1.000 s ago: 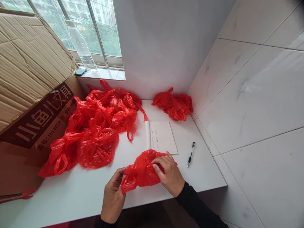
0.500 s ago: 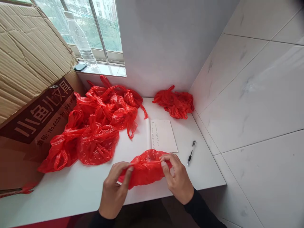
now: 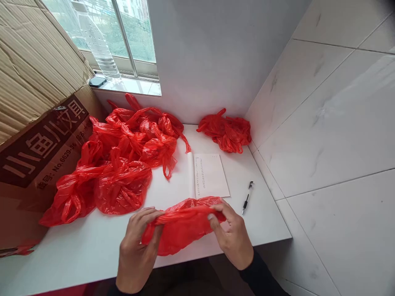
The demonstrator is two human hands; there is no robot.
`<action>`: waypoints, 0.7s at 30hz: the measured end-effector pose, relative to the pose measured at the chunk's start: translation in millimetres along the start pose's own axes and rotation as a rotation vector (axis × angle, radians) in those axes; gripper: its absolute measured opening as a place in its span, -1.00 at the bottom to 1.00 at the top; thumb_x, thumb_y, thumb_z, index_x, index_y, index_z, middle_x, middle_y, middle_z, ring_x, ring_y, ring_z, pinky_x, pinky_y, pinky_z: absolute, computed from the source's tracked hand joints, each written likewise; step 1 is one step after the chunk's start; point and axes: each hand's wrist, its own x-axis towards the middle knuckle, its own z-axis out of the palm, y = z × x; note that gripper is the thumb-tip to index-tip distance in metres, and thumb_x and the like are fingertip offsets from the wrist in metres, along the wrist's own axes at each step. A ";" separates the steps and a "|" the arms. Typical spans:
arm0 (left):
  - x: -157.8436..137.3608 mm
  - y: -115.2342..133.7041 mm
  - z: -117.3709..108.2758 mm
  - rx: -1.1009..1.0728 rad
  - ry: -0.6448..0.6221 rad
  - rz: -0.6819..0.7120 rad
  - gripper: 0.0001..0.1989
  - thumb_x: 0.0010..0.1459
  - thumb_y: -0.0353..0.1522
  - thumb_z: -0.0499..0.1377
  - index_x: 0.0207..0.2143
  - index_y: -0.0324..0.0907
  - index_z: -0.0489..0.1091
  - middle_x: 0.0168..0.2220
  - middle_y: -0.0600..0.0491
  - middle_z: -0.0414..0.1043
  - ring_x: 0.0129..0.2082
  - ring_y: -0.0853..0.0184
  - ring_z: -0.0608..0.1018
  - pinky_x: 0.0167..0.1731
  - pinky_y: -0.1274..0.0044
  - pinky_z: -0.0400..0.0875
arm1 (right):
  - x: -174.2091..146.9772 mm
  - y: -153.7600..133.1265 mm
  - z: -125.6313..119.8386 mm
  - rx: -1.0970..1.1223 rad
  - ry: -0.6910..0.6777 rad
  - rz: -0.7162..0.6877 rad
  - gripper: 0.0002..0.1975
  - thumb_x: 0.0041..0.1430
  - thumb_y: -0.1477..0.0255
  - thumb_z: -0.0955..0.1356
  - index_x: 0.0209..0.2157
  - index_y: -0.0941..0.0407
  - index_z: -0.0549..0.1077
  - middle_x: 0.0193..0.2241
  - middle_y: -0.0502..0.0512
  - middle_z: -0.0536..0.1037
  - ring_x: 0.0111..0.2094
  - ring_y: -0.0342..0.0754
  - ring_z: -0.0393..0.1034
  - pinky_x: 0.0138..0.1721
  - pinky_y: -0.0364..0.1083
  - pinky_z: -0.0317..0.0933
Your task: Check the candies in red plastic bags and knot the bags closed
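A red plastic bag is stretched sideways between my two hands, just over the front edge of the white table. My left hand pinches its gathered upper edge at the left end, thumb below and fingers on top. At the right end, my right hand grips the same edge between thumb and fingers. Behind the bag lies an open notebook with handwriting on its page; the bag covers its near edge. A black and clear pen rests to the right of the notebook.
Several knotted red bags are heaped on the left, beside a large cardboard box. Another crumpled red bundle lies at the back right. A water bottle and a phone are on the windowsill. Tiled wall borders the right.
My hands have drawn apart, the left moving left, and the bag is stretched wider between them. Its upper edge looks longer and more gathered. The view has shifted slightly.
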 end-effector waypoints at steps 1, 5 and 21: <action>1.7 -0.1 -4.0 -0.004 0.021 -0.058 -0.85 0.27 -0.28 0.18 -0.12 -0.03 0.47 -0.11 0.06 0.49 -0.04 0.23 0.51 0.03 0.41 0.37 | -0.8 1.0 -4.1 0.063 0.034 0.060 -0.80 0.39 0.24 0.27 -0.16 0.07 0.42 -0.29 0.05 0.50 -0.25 -0.02 0.42 0.02 0.05 0.31; 5.8 12.9 -22.0 0.009 0.080 -0.269 -0.80 0.30 -0.18 0.13 -0.15 -0.06 0.44 -0.19 0.09 0.40 -0.15 0.26 0.47 -0.14 0.46 0.34 | -9.6 1.7 -16.0 0.245 0.119 0.181 -0.79 0.42 0.22 0.25 -0.11 0.07 0.34 -0.20 0.07 0.47 -0.25 -0.08 0.38 -0.24 -0.13 0.31; 0.5 58.2 -36.9 -0.276 0.153 -0.416 -0.66 0.03 -0.15 0.37 -0.25 -0.03 0.31 -0.22 0.16 0.30 -0.23 0.43 0.41 -0.27 0.79 0.38 | -33.8 -43.1 -14.3 0.219 0.224 0.179 -0.64 0.29 0.27 0.36 0.07 0.04 0.32 -0.08 0.12 0.49 -0.09 0.01 0.41 -0.06 -0.02 0.33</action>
